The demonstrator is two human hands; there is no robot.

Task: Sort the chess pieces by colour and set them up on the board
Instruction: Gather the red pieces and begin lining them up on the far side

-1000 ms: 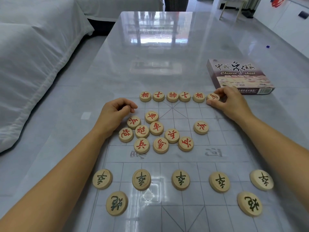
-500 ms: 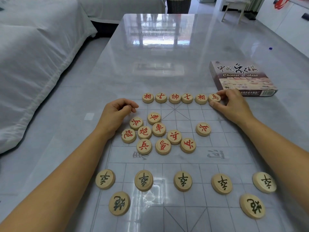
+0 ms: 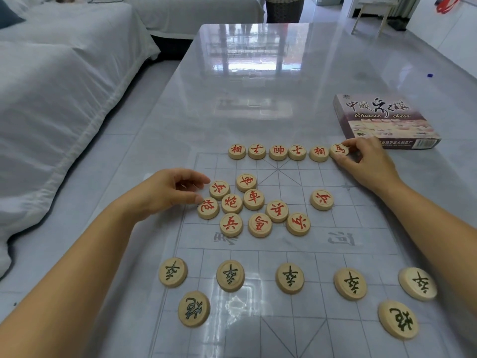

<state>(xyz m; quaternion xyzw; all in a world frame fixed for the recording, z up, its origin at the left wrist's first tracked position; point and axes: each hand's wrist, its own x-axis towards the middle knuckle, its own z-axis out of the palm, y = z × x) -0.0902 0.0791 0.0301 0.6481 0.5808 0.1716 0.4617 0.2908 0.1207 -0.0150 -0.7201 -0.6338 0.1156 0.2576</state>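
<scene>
A thin clear chess board sheet (image 3: 289, 244) lies on the table. Several red-lettered wooden discs form a row (image 3: 277, 152) along its far edge. My right hand (image 3: 366, 164) pinches the red horse piece (image 3: 339, 150) at that row's right end. A loose cluster of red pieces (image 3: 253, 205) sits mid-board, with one red soldier (image 3: 321, 199) apart to its right. My left hand (image 3: 167, 189) rests at the cluster's left, fingers loosely curled, thumb tip touching a red cannon piece (image 3: 208, 208). Dark-lettered pieces (image 3: 289, 278) stand in a near row, two more (image 3: 194, 308) below it.
The Chinese chess box (image 3: 382, 120) lies on the table just beyond my right hand. A white-covered sofa (image 3: 56, 86) runs along the table's left side. A small blue object (image 3: 429, 75) sits on the floor at the far right. A dark basket (image 3: 284, 7) stands beyond the table's far end.
My right hand has kept nudging the red horse piece at the right end of the far row. My left hand has barely moved. The head camera has tilted slightly.
</scene>
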